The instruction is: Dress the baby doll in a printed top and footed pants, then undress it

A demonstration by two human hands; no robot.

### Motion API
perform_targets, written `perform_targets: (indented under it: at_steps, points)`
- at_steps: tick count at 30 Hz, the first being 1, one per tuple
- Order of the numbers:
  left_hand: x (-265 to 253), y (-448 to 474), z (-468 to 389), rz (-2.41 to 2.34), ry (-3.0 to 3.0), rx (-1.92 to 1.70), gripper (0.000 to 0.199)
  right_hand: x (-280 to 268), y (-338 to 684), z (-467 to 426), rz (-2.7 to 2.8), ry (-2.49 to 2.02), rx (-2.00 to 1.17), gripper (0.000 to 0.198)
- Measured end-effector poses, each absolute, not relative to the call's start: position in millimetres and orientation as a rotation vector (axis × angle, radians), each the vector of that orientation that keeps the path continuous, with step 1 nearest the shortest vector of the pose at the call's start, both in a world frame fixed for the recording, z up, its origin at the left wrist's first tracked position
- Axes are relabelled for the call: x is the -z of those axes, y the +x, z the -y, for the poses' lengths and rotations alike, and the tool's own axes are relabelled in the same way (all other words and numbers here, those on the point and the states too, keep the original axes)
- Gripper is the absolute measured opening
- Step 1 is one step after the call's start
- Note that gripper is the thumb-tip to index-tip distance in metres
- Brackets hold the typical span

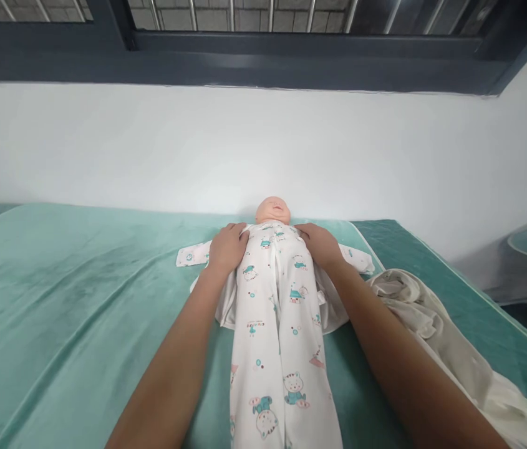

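A baby doll [273,211] lies on its back on the green sheet, its head toward the wall. White printed baby pants [263,312] are spread lengthwise over its body, with the top edge just under the chin and both legs running toward me. My left hand [229,247] grips the upper left edge of the pants, fingers curled over it. At the upper right edge, my right hand [320,245] is closed on the cloth in the same way. Beneath, a white printed baby shirt [194,254] shows, its sleeves stretched out to both sides. The doll's body is hidden.
A crumpled cream cloth [413,312] lies to the right, beside my right forearm. The green sheet [80,299] has a long crease on the left. Behind is a white wall [174,149] under a dark window frame [291,59] with metal bars.
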State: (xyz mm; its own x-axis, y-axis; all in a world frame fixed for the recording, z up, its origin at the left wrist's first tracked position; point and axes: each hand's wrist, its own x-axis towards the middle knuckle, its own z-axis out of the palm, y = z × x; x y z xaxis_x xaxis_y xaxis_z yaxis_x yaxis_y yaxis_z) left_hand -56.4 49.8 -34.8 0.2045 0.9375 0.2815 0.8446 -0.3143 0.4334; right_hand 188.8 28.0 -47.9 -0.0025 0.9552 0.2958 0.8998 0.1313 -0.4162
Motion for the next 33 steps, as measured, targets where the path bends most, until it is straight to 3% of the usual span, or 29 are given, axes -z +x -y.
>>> perform_targets:
  at_steps: [10, 15, 19, 21, 23, 25, 30, 33]
  points:
    - [34.1, -80.6, -78.1, -2.032, 2.239, -0.366, 0.039, 49.0, 229.5, -53.6, 1.704, -1.921, -0.414, 0.034]
    - [37.2, -86.1, -71.2, -2.045, 2.191, -0.411, 0.043, 20.7, 197.7, -36.5, 1.639, -1.533, -0.252, 0.037]
    - [39.8, -86.2, -66.0, -2.024, 2.178, -0.43, 0.044, -15.6, 127.0, -35.0, 2.045, -1.375, -0.341, 0.034]
    - [40.0, -87.0, -63.9, -2.017, 2.177, -0.422, 0.044, -26.7, 91.8, -42.9, 2.383, -1.58, -0.316, 0.038]
    - [39.9, -87.7, -62.0, -2.024, 2.175, -0.415, 0.043, -30.8, 64.1, -54.5, 2.535, -1.659, -0.367, 0.027]
    - [40.1, -87.6, -60.6, -2.042, 2.174, -0.399, 0.042, -29.5, 45.6, -66.6, 2.647, -1.71, -0.408, 0.014]
    - [42.5, -85.6, -60.8, -2.083, 2.183, -0.373, 0.037, -18.5, 30.8, -82.0, 2.795, -1.784, -0.37, 0.005]
    - [43.3, -87.1, -60.8, -2.104, 2.193, -0.397, 0.037, -18.5, 32.1, -80.5, 2.802, -1.812, -0.269, 0.015]
